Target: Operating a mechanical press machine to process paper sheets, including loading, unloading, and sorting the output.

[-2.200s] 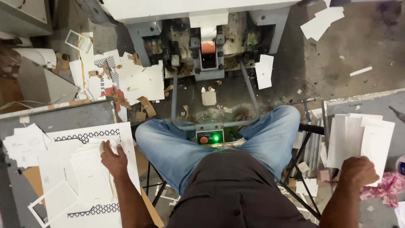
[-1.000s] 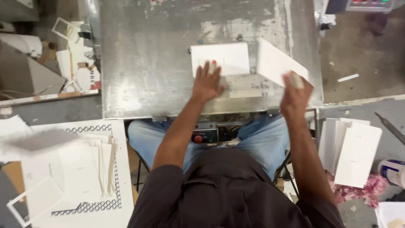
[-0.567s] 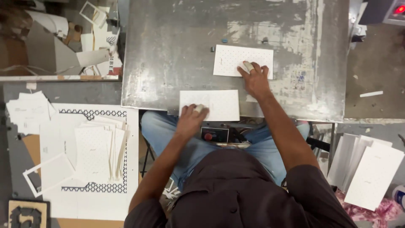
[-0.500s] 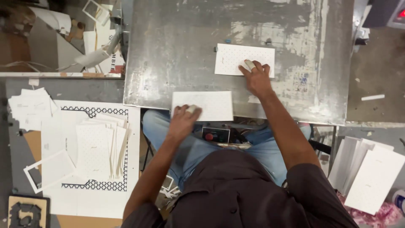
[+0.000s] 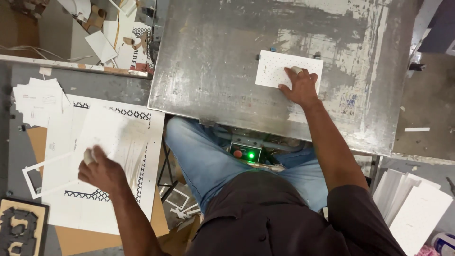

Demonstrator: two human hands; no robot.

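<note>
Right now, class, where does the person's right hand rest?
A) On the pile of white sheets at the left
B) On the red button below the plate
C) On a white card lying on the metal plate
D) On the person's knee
C: the right hand lies flat on the white card, which sits on the worn metal plate; the left hand is over the sheets.

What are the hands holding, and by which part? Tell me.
Right hand presses flat on the white card, near its lower middle. Left hand is blurred over the white sheets; grip unclear.
</note>
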